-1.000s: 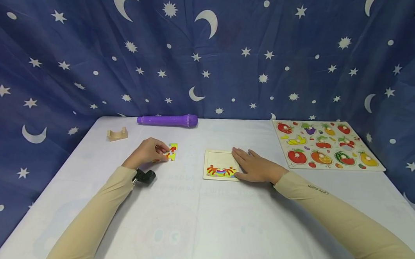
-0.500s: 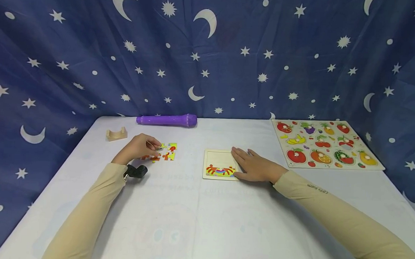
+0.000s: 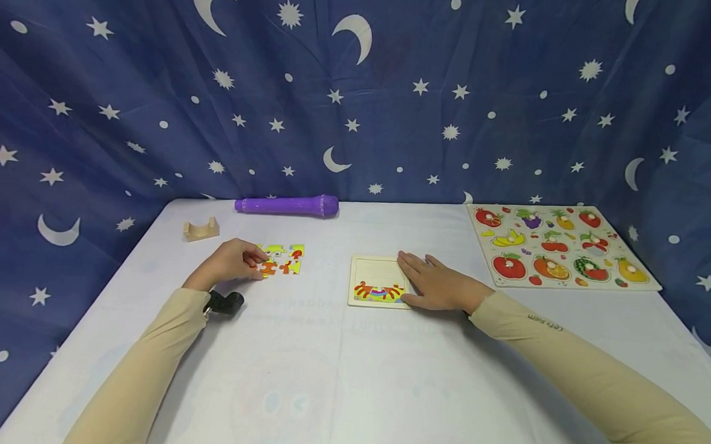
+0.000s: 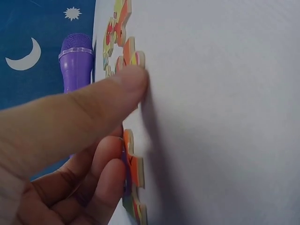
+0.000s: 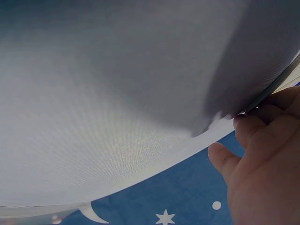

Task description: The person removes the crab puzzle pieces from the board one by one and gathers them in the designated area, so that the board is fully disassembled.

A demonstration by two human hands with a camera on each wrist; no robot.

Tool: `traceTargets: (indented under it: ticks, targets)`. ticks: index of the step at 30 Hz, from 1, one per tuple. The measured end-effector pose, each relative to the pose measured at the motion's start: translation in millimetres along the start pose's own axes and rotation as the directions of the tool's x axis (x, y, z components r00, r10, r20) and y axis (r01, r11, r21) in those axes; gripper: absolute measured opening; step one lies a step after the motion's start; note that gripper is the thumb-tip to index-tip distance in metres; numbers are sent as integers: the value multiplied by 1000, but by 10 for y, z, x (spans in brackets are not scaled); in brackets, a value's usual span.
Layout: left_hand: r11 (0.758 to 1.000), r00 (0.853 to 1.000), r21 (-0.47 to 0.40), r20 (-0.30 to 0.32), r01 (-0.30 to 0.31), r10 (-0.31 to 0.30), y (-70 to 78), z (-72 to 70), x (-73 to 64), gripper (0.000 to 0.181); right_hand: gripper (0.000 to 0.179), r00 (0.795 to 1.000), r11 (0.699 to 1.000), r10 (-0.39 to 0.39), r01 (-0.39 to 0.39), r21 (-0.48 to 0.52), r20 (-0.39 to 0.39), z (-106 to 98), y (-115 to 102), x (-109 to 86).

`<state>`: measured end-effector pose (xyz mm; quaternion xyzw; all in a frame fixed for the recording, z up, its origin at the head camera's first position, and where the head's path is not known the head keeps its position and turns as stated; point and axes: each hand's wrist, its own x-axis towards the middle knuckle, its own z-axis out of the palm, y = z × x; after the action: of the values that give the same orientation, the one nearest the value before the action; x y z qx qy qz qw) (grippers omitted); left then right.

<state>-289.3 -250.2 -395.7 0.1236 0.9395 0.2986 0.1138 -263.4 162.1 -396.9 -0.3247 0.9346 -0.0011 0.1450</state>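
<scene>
Several crab-patterned jigsaw pieces (image 3: 290, 267) lie at left centre, in red, orange and yellow. My left hand (image 3: 231, 262) is at their left side, fingers bent and thumb apart from them, with no piece visibly held. In the left wrist view the thumb (image 4: 110, 91) hovers across some pieces, while the fingertips are close to another jigsaw piece (image 4: 135, 168); contact is unclear. My right hand (image 3: 439, 285) rests with straight fingers on the right edge of a square wooden puzzle tray (image 3: 380, 259). Assembled crab-leg pieces (image 3: 378, 293) fill the tray's lower part.
Behind the loose pieces lies a purple toy microphone (image 3: 286, 206). A small wooden cradle (image 3: 201, 230) stands at far left. At back right is a fruit peg puzzle board (image 3: 562, 249). A starry blue curtain (image 3: 398, 103) hangs behind the table.
My left hand has moved left across the loose pieces, uncovering more of them, and its fingers have drawn back. The right hand and tray have stayed in place.
</scene>
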Motion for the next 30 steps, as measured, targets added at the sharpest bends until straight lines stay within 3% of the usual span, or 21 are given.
traceTargets:
  ticks: [12,21,30]
  targets:
    - [1000,1000,25,-12,-16,16,14,5,35,32,79,1000,1000,0,0,-5,-7,-4,-6,-5]
    - [996,997,38,-8,-77,77,191,117,119,32,79,1000,1000,2,-2,-11,-7,16,13,12]
    - [997,998,49,-9,-64,65,291,202,186,25,79,1000,1000,-12,12,2,0,31,34,18]
